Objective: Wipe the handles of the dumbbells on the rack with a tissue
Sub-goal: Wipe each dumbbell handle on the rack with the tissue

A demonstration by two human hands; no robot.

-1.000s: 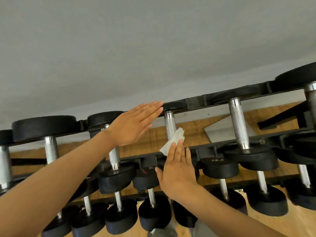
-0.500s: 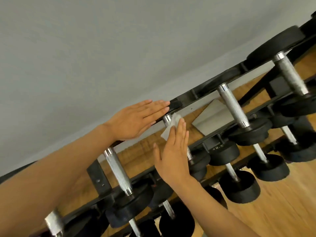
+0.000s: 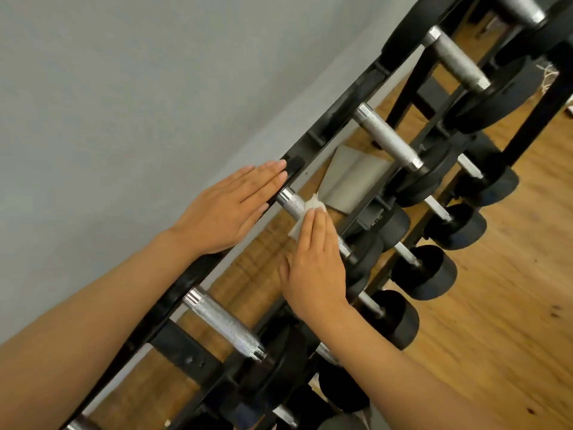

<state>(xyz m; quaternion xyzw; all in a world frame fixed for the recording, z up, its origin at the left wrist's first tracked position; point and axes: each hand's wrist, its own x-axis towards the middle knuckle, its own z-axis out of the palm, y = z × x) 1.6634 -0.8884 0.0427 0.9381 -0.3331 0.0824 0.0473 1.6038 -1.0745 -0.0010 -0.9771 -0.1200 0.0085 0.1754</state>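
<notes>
Straight fingers [image 3: 317, 223] on the right hand [image 3: 313, 265], pressed flat together, pinning a white tissue [image 3: 305, 214] against the knurled chrome handle [image 3: 293, 204] of a dumbbell on the top tier. No curl, no pinch there: the fingers lie extended over the tissue, which bunches up at the fingertips and pokes out on the left side of the hand. The thumb sits out to the side, apart from the handle.

Over to the left hand [image 3: 228, 212], and it is flat too, fingers straight and side by side, palm down on the black head of that same dumbbell at the rack's back rail [image 3: 338, 110]. Nothing gripped, simply resting on top, fingertips reaching the rail's edge.

Both bare forearms run in from the lower edge of the view.

Widening out, the black rack slants across the picture from lower left to upper right. Nearer the person on the top tier lies another dumbbell with a thick chrome handle [image 3: 224, 324]; farther along lies a third handle [image 3: 387, 141], then a duller grey one [image 3: 455, 62] near the upper right. Smaller dumbbells [image 3: 431, 273] with black round heads sit on the lower tiers. Behind the rack is a grey wall [image 3: 139, 88], beneath it a wooden floor [image 3: 511, 290], and a pale grey panel [image 3: 350, 181] shows between the rails, just beyond the tissue.
</notes>
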